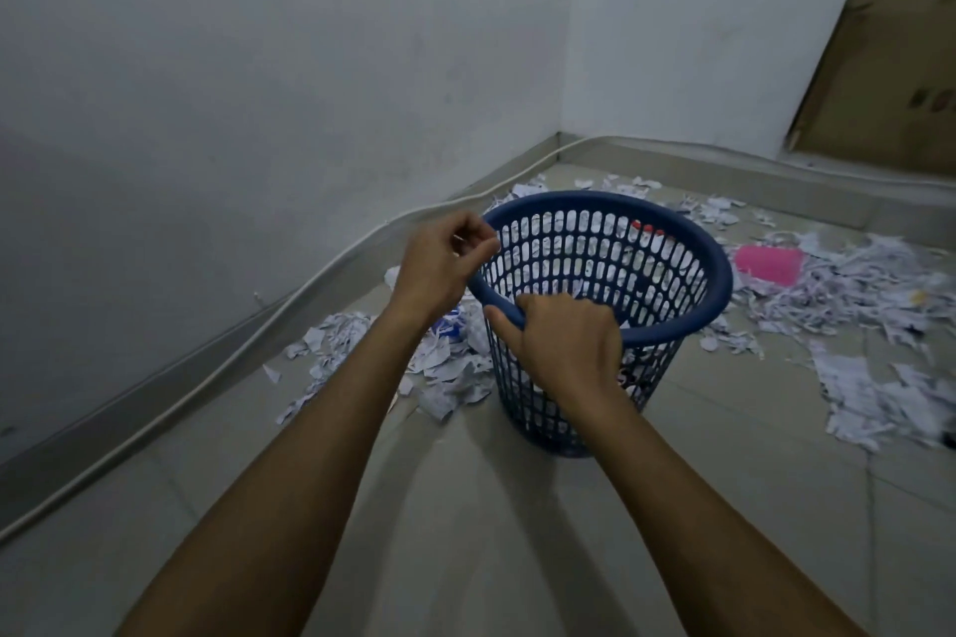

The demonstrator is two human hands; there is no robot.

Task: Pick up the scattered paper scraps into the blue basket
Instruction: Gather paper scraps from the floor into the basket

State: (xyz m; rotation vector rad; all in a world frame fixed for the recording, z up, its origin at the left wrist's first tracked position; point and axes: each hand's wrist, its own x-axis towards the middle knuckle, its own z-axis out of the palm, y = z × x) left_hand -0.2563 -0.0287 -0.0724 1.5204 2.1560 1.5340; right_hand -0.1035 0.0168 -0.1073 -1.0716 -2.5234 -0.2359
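Blue basket (672, 285) gripped at its near rim by right hand (566, 341); left hand (445, 264) curled at the rim, hold unclear. Paper scraps (848, 285) lie around it on the floor (465, 507); basket is best kept upright.

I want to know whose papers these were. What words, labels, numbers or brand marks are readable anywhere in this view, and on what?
No text can be read in this view.
White torn paper scraps on the tiled floor: grey lines of print, too blurred to read.
Scrap with blue print beside the left hand: illegible.
Blue perforated plastic basket: no label visible.
Pink plastic object: no marking visible.
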